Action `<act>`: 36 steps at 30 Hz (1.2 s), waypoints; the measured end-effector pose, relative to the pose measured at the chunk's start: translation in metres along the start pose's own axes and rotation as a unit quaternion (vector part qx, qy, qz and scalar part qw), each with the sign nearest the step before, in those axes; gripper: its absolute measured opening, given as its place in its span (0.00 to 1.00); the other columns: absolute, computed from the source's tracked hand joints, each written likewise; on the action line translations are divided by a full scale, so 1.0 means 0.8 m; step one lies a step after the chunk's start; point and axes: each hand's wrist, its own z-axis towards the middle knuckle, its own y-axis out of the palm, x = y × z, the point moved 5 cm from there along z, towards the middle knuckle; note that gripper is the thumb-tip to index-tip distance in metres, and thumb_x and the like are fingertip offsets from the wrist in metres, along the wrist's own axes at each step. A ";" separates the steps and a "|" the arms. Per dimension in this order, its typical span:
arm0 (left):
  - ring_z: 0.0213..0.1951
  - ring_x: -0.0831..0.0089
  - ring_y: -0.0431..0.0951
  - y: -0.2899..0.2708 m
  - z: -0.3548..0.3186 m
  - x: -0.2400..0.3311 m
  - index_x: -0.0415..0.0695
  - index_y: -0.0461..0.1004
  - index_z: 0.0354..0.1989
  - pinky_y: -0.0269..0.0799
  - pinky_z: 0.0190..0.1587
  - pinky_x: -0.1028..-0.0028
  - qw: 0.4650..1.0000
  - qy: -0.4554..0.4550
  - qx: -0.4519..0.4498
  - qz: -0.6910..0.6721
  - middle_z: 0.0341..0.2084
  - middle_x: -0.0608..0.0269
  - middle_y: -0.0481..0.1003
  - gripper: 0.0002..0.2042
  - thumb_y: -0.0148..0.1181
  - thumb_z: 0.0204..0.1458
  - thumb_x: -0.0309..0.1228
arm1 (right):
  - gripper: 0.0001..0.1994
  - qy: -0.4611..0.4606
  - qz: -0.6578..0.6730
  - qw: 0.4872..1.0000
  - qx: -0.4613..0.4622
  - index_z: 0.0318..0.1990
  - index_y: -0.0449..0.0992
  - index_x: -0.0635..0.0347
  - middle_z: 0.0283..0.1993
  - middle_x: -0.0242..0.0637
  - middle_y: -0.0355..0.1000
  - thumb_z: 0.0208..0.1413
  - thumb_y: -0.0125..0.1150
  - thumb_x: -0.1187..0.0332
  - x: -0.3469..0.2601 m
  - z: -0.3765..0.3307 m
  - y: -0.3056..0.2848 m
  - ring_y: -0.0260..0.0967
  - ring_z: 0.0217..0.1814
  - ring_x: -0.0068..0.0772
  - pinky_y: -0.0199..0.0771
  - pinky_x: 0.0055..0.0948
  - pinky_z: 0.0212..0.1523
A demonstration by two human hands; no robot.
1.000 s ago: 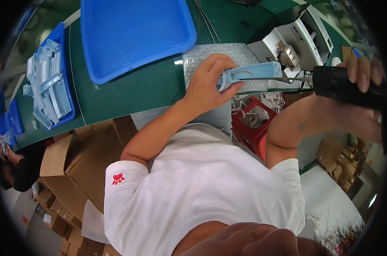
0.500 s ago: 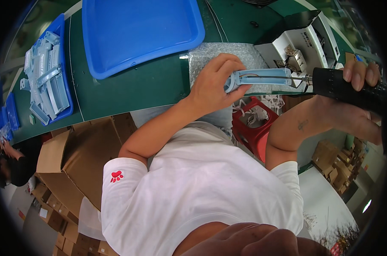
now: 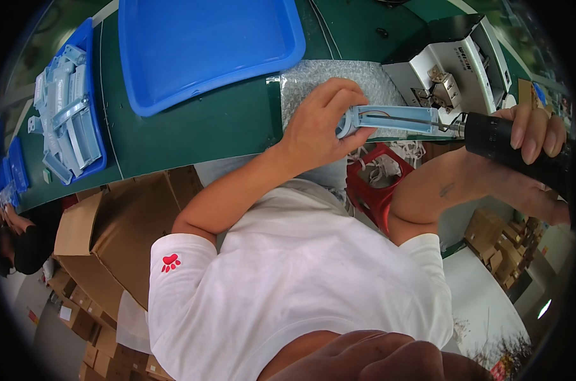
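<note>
My left hand [image 3: 326, 117] is closed round the left end of a long light-blue plastic housing [image 3: 402, 118], whose open hollow faces up. A thin wire shows inside it. In my right hand [image 3: 534, 136] is a black electric screwdriver [image 3: 494, 136], held level with its metal nose toward the left. The screwdriver's long thin bit [image 3: 421, 119] runs into the housing's hollow through its right end. Where the tip ends, near my left fingers, I cannot make out.
Under the left hand lies bubble wrap [image 3: 301, 79] on the green table [image 3: 193, 136]. A black-and-white screw feeder machine [image 3: 456, 70] stands right. Blue trays [image 3: 212, 92] sit at the back; one at left holds similar housings [image 3: 66, 114]. A red stool [image 3: 374, 190] and cardboard boxes [image 3: 135, 222] are below.
My right fingers have shifted on the screwdriver, and its nose has dropped slightly. The left hand keeps its grip on the housing, nearly in place.
</note>
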 end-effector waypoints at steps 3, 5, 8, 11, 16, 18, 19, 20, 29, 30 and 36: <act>0.41 0.57 0.78 -0.001 -0.002 0.002 0.40 0.73 0.43 0.77 0.40 0.66 1.000 -0.007 -0.008 0.004 0.42 0.54 0.75 0.19 0.74 0.42 0.26 | 0.37 0.014 0.023 0.999 -0.024 0.39 0.71 0.56 0.36 0.34 0.66 0.42 0.65 0.28 0.006 0.001 0.006 0.66 0.31 0.26 0.67 0.30 0.32; 0.40 0.56 0.78 0.000 0.002 0.003 0.40 0.73 0.43 0.76 0.41 0.65 1.000 0.003 -0.001 0.003 0.43 0.53 0.75 0.19 0.73 0.42 0.26 | 0.39 0.005 0.022 0.998 -0.061 0.50 0.67 0.54 0.38 0.40 0.67 0.47 0.58 0.27 0.013 0.000 0.020 0.66 0.30 0.30 0.68 0.32 0.31; 0.40 0.54 0.78 0.001 0.011 0.010 0.40 0.72 0.43 0.75 0.43 0.64 1.000 0.004 -0.016 -0.003 0.42 0.53 0.75 0.19 0.73 0.43 0.25 | 0.41 -0.080 0.033 0.992 -0.089 0.66 0.58 0.53 0.39 0.43 0.68 0.55 0.55 0.32 0.011 0.005 0.042 0.67 0.27 0.33 0.70 0.32 0.28; 0.40 0.58 0.78 -0.023 0.015 0.019 0.39 0.71 0.44 0.74 0.46 0.64 0.996 -0.057 -0.069 0.003 0.40 0.53 0.76 0.19 0.72 0.46 0.26 | 0.41 -0.162 0.162 0.965 -0.125 0.71 0.55 0.60 0.36 0.41 0.68 0.60 0.60 0.43 -0.042 0.024 0.066 0.67 0.24 0.30 0.71 0.30 0.25; 0.37 0.74 0.79 -0.111 0.060 -0.010 0.41 0.72 0.46 0.76 0.41 0.70 0.933 -0.301 -0.035 -0.194 0.37 0.59 0.79 0.16 0.65 0.59 0.39 | 0.44 -0.116 0.218 0.955 -0.167 0.70 0.49 0.73 0.40 0.42 0.65 0.59 0.65 0.51 -0.101 0.041 0.045 0.68 0.31 0.29 0.69 0.28 0.29; 0.42 0.69 0.79 -0.125 0.122 -0.030 0.41 0.71 0.49 0.77 0.45 0.69 0.859 -0.357 0.001 -0.366 0.42 0.58 0.77 0.17 0.58 0.63 0.42 | 0.40 -0.119 0.044 0.987 -0.098 0.70 0.49 0.70 0.41 0.45 0.66 0.63 0.59 0.50 -0.088 0.035 0.042 0.66 0.32 0.31 0.68 0.29 0.33; 0.44 0.68 0.79 -0.128 0.160 -0.047 0.41 0.70 0.51 0.77 0.46 0.67 0.858 -0.359 0.010 -0.368 0.44 0.57 0.76 0.18 0.58 0.63 0.42 | 0.39 -0.115 -0.042 0.990 -0.063 0.70 0.49 0.68 0.42 0.47 0.66 0.65 0.56 0.50 -0.085 0.032 0.041 0.65 0.33 0.32 0.68 0.29 0.34; 0.46 0.66 0.78 -0.129 0.201 -0.068 0.41 0.68 0.53 0.77 0.47 0.65 0.858 -0.358 0.021 -0.367 0.47 0.55 0.74 0.18 0.57 0.63 0.41 | 0.34 -0.126 -0.088 0.988 0.013 0.68 0.52 0.68 0.43 0.48 0.67 0.65 0.56 0.54 -0.072 0.031 0.034 0.66 0.35 0.33 0.69 0.31 0.36; 0.54 0.38 0.74 -0.066 0.415 -0.232 0.34 0.56 0.62 0.73 0.55 0.54 0.925 -0.205 0.062 0.314 0.53 0.34 0.68 0.41 0.69 0.49 0.47 | 0.30 -0.193 -0.263 0.929 0.175 0.69 0.53 0.67 0.55 0.52 0.70 0.61 0.56 0.79 -0.026 0.034 0.018 0.71 0.49 0.37 0.74 0.39 0.53; 0.53 0.40 0.75 -0.049 0.419 -0.230 0.37 0.58 0.62 0.75 0.52 0.53 0.911 -0.149 0.039 0.383 0.51 0.37 0.69 0.38 0.69 0.50 0.46 | 0.30 -0.203 -0.278 0.922 0.177 0.70 0.53 0.67 0.55 0.52 0.70 0.61 0.56 0.79 -0.029 0.032 0.012 0.71 0.49 0.37 0.74 0.39 0.54; 0.70 0.40 0.50 -0.087 0.406 -0.235 0.41 0.49 0.73 0.45 0.69 0.39 0.831 -0.238 0.014 0.503 0.68 0.37 0.54 0.49 0.62 0.51 0.60 | 0.31 -0.249 -0.301 0.904 0.172 0.71 0.49 0.68 0.61 0.54 0.67 0.62 0.54 0.80 -0.033 0.029 0.012 0.72 0.53 0.40 0.73 0.39 0.58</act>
